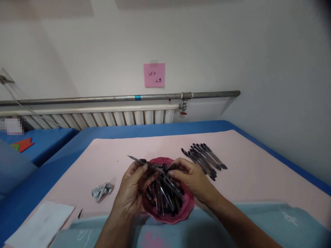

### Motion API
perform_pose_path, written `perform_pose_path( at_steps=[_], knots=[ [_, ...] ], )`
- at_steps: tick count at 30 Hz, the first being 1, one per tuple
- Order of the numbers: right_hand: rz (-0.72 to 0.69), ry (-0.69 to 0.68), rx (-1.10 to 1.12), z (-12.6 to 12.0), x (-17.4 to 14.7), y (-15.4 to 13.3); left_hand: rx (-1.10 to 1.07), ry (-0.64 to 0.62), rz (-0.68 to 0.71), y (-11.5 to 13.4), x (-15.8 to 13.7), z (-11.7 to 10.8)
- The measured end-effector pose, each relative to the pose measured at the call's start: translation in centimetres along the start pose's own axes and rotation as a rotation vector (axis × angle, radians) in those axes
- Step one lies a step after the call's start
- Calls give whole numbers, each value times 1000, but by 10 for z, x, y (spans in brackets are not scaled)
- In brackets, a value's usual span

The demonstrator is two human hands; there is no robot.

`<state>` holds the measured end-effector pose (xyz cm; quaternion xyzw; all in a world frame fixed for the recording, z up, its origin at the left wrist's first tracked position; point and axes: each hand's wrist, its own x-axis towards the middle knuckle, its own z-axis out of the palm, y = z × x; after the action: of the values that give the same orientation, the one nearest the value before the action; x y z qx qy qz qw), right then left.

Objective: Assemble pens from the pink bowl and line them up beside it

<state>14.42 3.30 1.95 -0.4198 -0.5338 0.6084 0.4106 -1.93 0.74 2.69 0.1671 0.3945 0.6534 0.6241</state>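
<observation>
My left hand [133, 187] is closed around a slim pen [155, 167], its bare tip pointing up and left. My right hand [187, 175] pinches a small black pen part [170, 168] near the pen's other end; whether the two touch I cannot tell. Both hands are above a pink scalloped bowl [190, 206], which holds many loose pens with clear barrels and dark ends [165, 196]. To the right of the bowl, a row of capped black pens [204, 158] lies slantwise on the pink sheet.
The pink sheet [116, 148] covers a blue-edged table [155, 130]. Left of the bowl are a crumpled silvery wad [102, 191], white paper [38, 225] and a small dark sliver [80, 213]. Teal cloth [261, 220] lies along the near edge. Behind stand a radiator [129, 117] and metal pipe [103, 99].
</observation>
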Motion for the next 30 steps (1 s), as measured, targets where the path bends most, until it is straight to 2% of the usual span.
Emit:
perform_pose_path(
  at_steps=[5,9,12,18,24,26,30],
  knots=[
    [-19,-19,56,6,-2,1,-13,6,1,-1,-1,1],
    [-92,7,-24,8,-3,5,-24,13,13,0,-2,2],
    [-244,57,-195,9,-4,8,-21,16,26,-1,-2,2],
    [-623,154,-684,6,-7,14,-12,7,39,-7,1,0],
    [-1048,61,-967,0,-8,17,31,17,44,-9,1,-1],
    [-1102,66,-1003,-2,-8,17,42,12,43,-9,1,-2],
    [-1080,68,-1038,-1,-9,14,48,4,41,-10,0,-1]
  ],
)
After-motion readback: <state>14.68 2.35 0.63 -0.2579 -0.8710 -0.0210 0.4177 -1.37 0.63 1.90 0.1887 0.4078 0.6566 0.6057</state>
